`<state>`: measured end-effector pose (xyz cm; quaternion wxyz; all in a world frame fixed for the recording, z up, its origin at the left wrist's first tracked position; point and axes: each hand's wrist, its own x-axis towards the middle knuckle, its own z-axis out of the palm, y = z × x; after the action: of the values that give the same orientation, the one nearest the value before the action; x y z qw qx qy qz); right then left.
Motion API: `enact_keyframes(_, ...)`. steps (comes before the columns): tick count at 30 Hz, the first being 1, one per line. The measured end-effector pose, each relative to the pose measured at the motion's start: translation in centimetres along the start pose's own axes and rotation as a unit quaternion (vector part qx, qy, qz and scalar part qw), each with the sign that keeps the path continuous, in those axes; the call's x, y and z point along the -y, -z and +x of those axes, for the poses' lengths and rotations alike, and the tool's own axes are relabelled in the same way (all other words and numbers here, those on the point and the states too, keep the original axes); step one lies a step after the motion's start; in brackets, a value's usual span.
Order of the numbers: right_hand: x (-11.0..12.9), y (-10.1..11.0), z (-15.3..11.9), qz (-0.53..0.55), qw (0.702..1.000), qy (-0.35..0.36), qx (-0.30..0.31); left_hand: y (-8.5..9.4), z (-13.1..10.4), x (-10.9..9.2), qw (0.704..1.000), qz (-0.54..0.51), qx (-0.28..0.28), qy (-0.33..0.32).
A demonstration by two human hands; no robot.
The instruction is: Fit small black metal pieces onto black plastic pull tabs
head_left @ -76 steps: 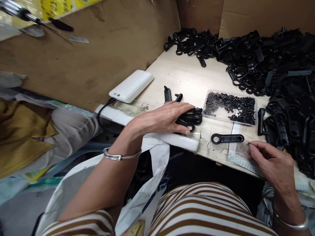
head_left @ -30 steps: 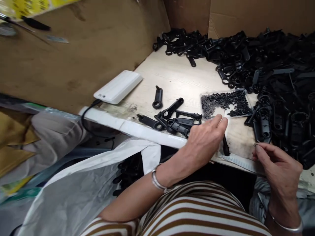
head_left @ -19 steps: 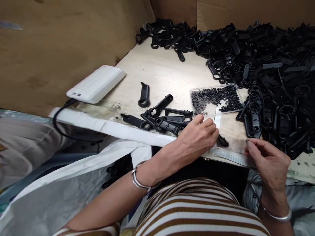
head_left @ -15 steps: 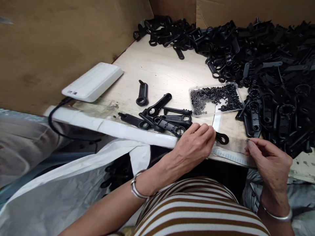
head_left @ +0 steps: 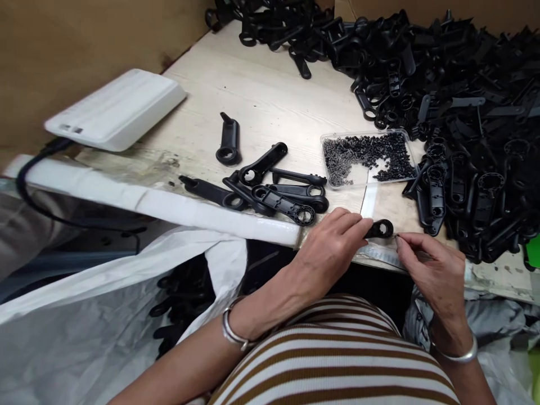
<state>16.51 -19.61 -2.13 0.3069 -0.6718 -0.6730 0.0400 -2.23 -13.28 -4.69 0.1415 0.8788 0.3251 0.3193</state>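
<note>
My left hand (head_left: 333, 242) is closed around a black plastic handle piece (head_left: 382, 229), whose ringed end sticks out to the right past my fingers. Close to that ring, my right hand (head_left: 432, 267) pinches something tiny at its fingertips, too small to name. A shallow clear plastic box (head_left: 358, 183) stands just beyond, with small springs (head_left: 338, 163) on its left side and small black parts (head_left: 399, 160) on its right. Several similar black handle pieces (head_left: 283, 203) lie in a loose group left of my left hand.
A big pile of black handle pieces (head_left: 447, 84) covers the table's back and right. At the left lies a white flat device (head_left: 116, 109) with a black cable (head_left: 27, 191). White foam (head_left: 169, 211) lines the front edge, above a white bag (head_left: 97, 315) holding black pieces.
My right hand has moved left, bringing its pinched fingertips near the ring of the handle piece. My left hand keeps its grip. The camera view has shifted somewhat.
</note>
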Motion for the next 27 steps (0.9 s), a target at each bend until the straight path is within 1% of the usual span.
enact_keyframes(2, 0.2, -0.1, 0.1, -0.016, 1.000, 0.020, 0.013, -0.2, -0.1, 0.1, 0.999, -0.032, -0.005, 0.023)
enact_keyframes(5, 0.4, -0.4, 0.3, -0.035, 0.998, 0.051, 0.018, -0.3, -0.2, 0.2, 0.997, -0.057, -0.011, 0.045)
enact_keyframes(9, 0.6, -0.5, 0.6, -0.022, 0.998, 0.055, 0.015, -0.5, -0.3, 0.2, 0.996, -0.066, -0.026, 0.052)
enact_keyframes(11, 0.5, -0.5, 0.9, -0.004, 0.998, 0.061, 0.023, -0.5, -0.3, 0.2, 0.996, -0.071, -0.027, 0.051)
enact_keyframes(15, -0.1, -0.4, 1.5, 0.000, 0.989, 0.113, 0.090, -0.5, -0.3, 0.3, 0.995, -0.076, -0.028, 0.050)
enact_keyframes(18, -0.5, -0.2, 2.1, -0.023, 0.975, 0.173, 0.139, -0.3, -0.3, 0.4, 0.996, -0.071, -0.035, 0.039)
enact_keyframes(20, -0.7, 0.1, 2.5, -0.037, 0.965, 0.201, 0.165, -0.3, -0.4, 0.5, 0.997, -0.065, -0.041, 0.031)
enact_keyframes(23, -0.8, 0.7, 3.2, -0.034, 0.953, 0.220, 0.205, -0.3, -0.4, 0.7, 0.996, -0.066, -0.063, 0.016)
enact_keyframes(27, -0.6, 1.3, 4.0, -0.006, 0.940, 0.225, 0.256, -0.5, -0.6, 0.8, 0.993, -0.078, -0.093, -0.004)
